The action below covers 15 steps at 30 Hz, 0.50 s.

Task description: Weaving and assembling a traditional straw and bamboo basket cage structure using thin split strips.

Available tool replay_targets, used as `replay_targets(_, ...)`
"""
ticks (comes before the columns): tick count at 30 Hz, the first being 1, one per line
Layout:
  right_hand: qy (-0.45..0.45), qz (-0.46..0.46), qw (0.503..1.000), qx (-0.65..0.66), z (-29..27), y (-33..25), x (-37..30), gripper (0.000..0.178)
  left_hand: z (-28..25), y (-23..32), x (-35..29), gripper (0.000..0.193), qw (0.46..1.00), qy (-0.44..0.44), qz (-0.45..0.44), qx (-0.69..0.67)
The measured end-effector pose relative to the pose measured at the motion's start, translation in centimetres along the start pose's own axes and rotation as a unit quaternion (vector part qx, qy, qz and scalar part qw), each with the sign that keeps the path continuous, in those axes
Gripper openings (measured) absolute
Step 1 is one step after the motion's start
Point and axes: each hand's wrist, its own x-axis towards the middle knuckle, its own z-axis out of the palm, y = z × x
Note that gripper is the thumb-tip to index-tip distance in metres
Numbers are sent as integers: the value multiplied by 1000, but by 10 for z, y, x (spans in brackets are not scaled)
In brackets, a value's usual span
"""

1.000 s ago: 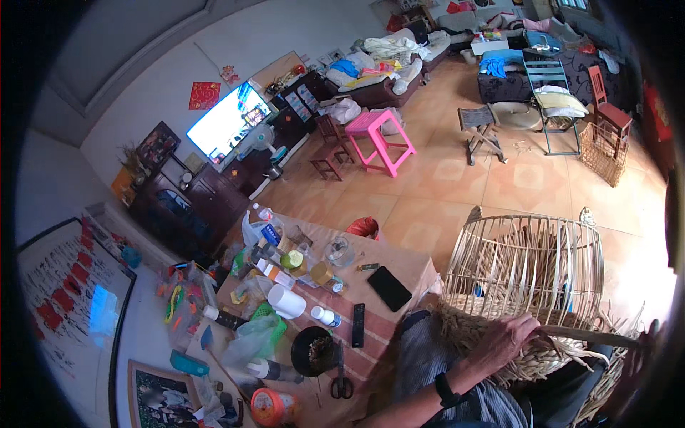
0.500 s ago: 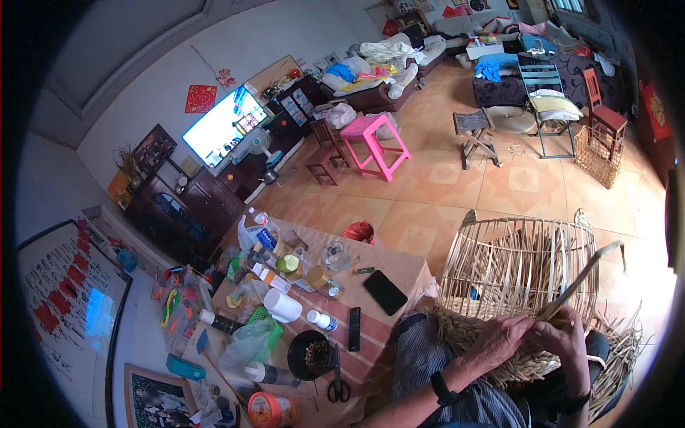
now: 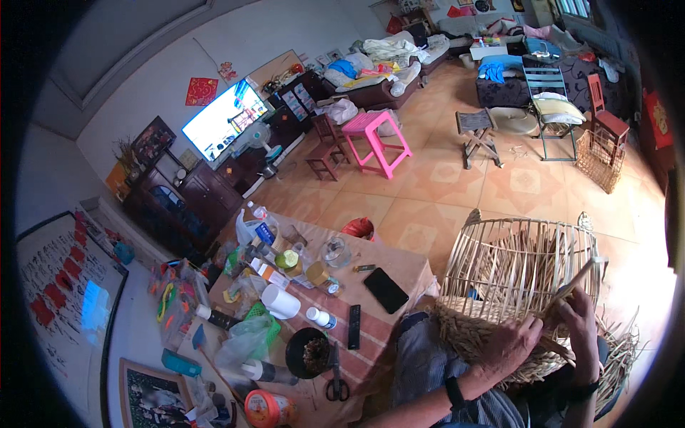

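Note:
A partly woven basket (image 3: 465, 329) rests on my lap, its upper frame made of thin upright ribs with a braided band below. My left hand (image 3: 512, 346) is closed at the edge of the band, its fingertips pinching plant strips there. Beside it on the right, my right hand (image 3: 581, 329) is raised and closed around a dried plant strip (image 3: 584, 277) that sticks up past the basket frame. The fingers partly hide where this strip meets the weave. A bundle of loose dried strips (image 3: 626, 349) lies to the right of my right hand.
On my left, a cloth-covered table (image 3: 410, 264) carries a phone (image 3: 386, 290), a remote control (image 3: 354, 327), scissors (image 3: 337, 381), a dark bowl (image 3: 300, 349) and several bottles. A red bin (image 3: 359, 228) stands behind it. Farther off are a pink stool (image 3: 371, 127) and a folding stool (image 3: 477, 125).
My hands have moved slightly apart, the right one rising and shifting right. The long strip has swung more upright and its free end has moved left.

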Motion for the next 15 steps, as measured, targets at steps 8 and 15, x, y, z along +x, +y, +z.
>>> replay_targets(8,-14,-21,943,-332,10,-14,10,4,10,13,-4,10,986,-72,-26,149)
replay_targets(15,59,-187,837,-511,23,3,2,21,14,2,6,11,992,-97,-32,75)
